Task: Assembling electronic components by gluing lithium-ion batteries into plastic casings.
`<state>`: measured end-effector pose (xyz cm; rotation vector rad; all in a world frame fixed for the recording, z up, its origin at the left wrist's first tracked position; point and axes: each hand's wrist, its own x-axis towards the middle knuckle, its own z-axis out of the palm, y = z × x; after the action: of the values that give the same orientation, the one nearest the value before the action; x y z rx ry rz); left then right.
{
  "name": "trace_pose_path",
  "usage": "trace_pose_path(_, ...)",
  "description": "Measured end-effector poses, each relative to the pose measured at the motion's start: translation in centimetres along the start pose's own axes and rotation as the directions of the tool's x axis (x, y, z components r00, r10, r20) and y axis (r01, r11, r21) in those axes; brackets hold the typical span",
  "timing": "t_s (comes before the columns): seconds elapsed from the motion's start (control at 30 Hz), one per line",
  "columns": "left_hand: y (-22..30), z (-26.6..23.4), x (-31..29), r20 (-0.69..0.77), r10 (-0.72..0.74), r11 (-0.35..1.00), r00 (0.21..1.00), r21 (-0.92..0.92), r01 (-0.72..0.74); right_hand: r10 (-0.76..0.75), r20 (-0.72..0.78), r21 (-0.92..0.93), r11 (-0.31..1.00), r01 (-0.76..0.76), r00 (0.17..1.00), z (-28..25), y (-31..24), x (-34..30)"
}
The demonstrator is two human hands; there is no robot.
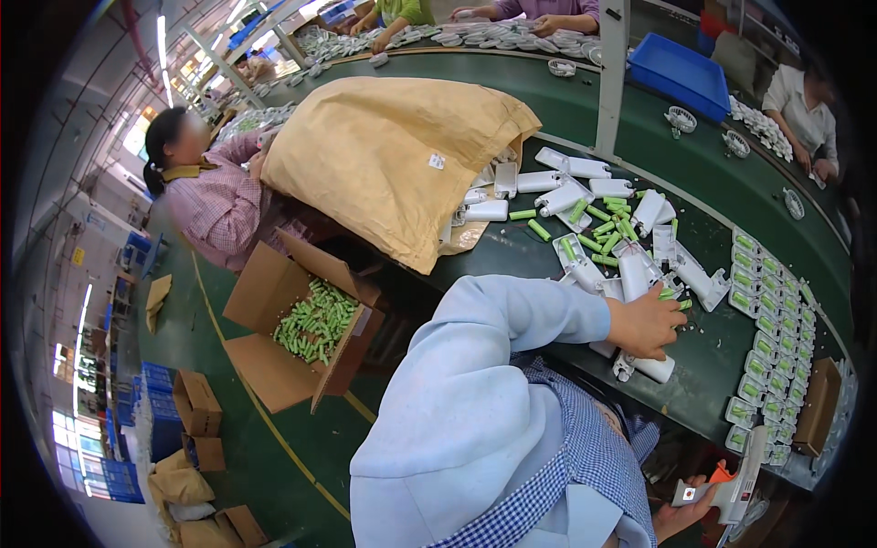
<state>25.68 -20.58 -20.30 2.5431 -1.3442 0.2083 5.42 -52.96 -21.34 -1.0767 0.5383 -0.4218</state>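
My left hand reaches across the table onto a heap of white plastic housings. Its fingers are bent but apart, their tips at the housings beside a small green battery cell; nothing held is visible. More green cells lie loose among the housings. Low at the right, past the table edge, my right hand grips a long pale grey and white plastic piece. An orange part shows beside it; the piece's exact kind is unclear.
A big tan sack spills housings onto the dark table. Rows of white cases with green cells line the right side, near a cardboard tray. An open carton of green cells stands left. Co-workers sit around a green conveyor.
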Motion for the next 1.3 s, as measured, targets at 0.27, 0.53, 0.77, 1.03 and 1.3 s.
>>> trace_pose_path(0.27, -0.4, 0.0, 0.7, 0.072, -0.011, 0.999, 0.997, -0.046, 0.014, -0.143, -0.117, -0.037, 0.99, 0.14, 0.983, 1.2, -0.3, -1.4)
trace_pose_path(0.53, 0.1, -2.7, 1.0, -0.041, 0.106, 0.993, 0.993, 0.065, -0.103, -0.09, 0.025, 0.098, 0.991, 0.088, 0.996, 4.2, -0.9, -1.6)
trace_pose_path(0.77, -0.5, -1.3, 1.1, -0.091, -0.032, 0.988, 0.995, 0.148, 0.045, -0.009, 0.134, 0.105, 0.994, -0.005, 0.991, 6.6, 0.5, 0.6)
trace_pose_path(1.03, -1.0, -1.2, 3.0, 0.058, 0.155, 0.983, 0.986, -0.107, -0.148, -0.036, 0.172, -0.065, 0.997, 0.048, 0.984, 5.8, 1.2, 1.9)
trace_pose_path(1.3, -0.7, -8.2, 4.0, 0.011, 0.053, 0.987, 0.999, -0.152, -0.051, -0.066, 0.19, 0.023, 0.998, 0.063, 0.98, 9.2, -0.3, 2.1)
